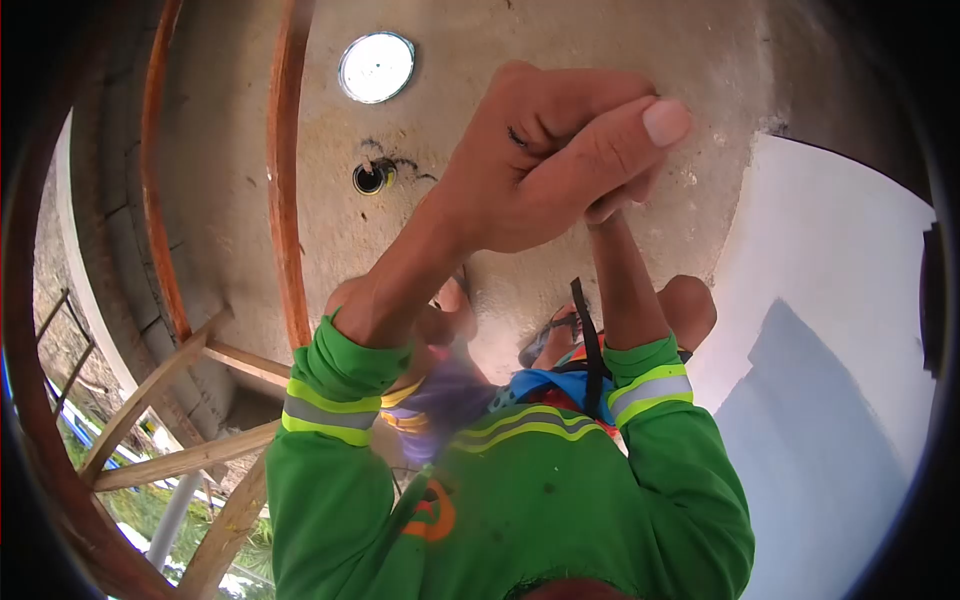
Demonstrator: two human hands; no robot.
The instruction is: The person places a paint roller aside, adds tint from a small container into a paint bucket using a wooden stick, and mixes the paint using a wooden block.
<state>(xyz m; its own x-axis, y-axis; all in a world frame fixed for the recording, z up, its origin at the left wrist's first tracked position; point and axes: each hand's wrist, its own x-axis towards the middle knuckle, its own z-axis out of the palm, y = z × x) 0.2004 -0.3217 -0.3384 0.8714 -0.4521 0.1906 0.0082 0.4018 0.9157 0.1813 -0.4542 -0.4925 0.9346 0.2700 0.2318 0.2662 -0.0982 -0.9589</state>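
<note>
My left hand [575, 155] is raised close to the camera, its fingers curled and its thumb lying over them, pointing right. Whatever its fingers close around is hidden. Behind it, my right forearm [628, 275] comes up from the lower right. The right hand itself is almost wholly covered by the left, so its fingers cannot be made out. Both hands appear to meet in front of my chest. My green long-sleeved shirt [560, 490] has yellow and grey reflective bands. A black strap [590, 350] hangs at my waist.
Below is a rough concrete floor [330, 230] with a round white disc [376, 67] and a dark pipe opening [369, 178]. Reddish bars [287, 170] and wooden braces [190, 465] stand at the left. A white surface with a grey-blue patch [810, 420] is at the right.
</note>
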